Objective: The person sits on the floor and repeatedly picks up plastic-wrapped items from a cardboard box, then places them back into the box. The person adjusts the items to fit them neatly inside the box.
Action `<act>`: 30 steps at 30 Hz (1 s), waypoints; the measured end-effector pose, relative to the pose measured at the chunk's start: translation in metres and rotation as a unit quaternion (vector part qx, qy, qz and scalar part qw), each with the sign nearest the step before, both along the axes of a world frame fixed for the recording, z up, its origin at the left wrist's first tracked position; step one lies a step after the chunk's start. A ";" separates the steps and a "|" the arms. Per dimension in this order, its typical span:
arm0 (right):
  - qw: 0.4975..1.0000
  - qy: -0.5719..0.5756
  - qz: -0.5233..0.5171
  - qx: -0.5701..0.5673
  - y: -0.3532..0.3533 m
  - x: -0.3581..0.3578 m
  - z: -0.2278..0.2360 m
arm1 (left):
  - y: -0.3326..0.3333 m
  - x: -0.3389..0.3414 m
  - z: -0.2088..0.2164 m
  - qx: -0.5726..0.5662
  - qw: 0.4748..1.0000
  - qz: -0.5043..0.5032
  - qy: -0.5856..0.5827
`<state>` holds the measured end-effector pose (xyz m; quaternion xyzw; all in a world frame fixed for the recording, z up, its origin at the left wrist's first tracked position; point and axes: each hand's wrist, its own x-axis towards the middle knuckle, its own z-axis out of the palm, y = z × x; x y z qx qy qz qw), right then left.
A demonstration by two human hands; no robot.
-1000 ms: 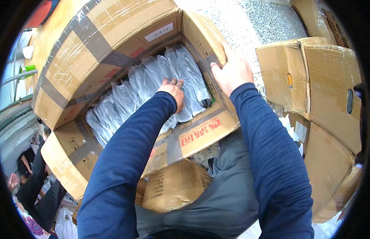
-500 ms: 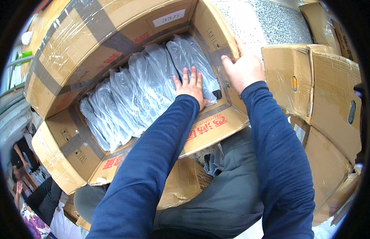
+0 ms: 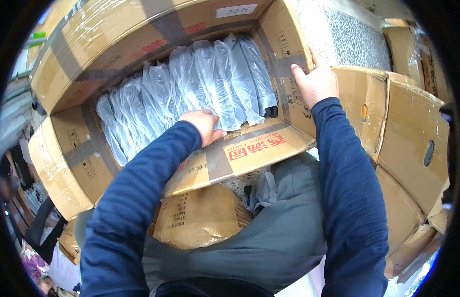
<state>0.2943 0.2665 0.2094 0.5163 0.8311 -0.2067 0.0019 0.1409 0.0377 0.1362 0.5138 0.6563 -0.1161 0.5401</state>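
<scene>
A large cardboard carton [image 3: 262, 157] lies in front of me with its top open. Inside stands a tight row of clear plastic bags with dark contents [image 3: 190, 74]; what they hold is not clear through the film. My left hand [image 3: 203, 126] rests against the near side of the bags at mid-row, thumb stretched out and apart, its other fingers partly hidden. With the thumb on the inside and fingers over the outside, my right hand [image 3: 316, 83] grips the carton's right wall near its upper edge.
Beneath the carton's near side sits another taped carton [image 3: 203, 218], between my legs. More brown cartons [image 3: 413, 133] with hand holes stand close on the right. A speckled floor panel [image 3: 357, 39] shows beyond. People and bagged goods are at far left, blurred.
My left hand has moved left along the row, from the right-hand bags to the middle. The bags at the right now stand more spread out. The right hand keeps its grip on the wall.
</scene>
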 end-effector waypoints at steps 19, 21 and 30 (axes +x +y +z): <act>0.693 -0.456 0.547 0.113 -0.079 -0.004 -0.098 | -0.337 -0.249 0.029 0.206 0.730 0.478 0.442; 0.673 -0.511 0.526 0.093 -0.084 -0.011 -0.101 | -0.332 -0.259 0.031 0.217 0.737 0.511 0.386; 0.776 -0.492 0.375 -0.121 -0.110 -0.072 -0.120 | -0.321 -0.253 0.031 0.217 0.715 0.535 0.394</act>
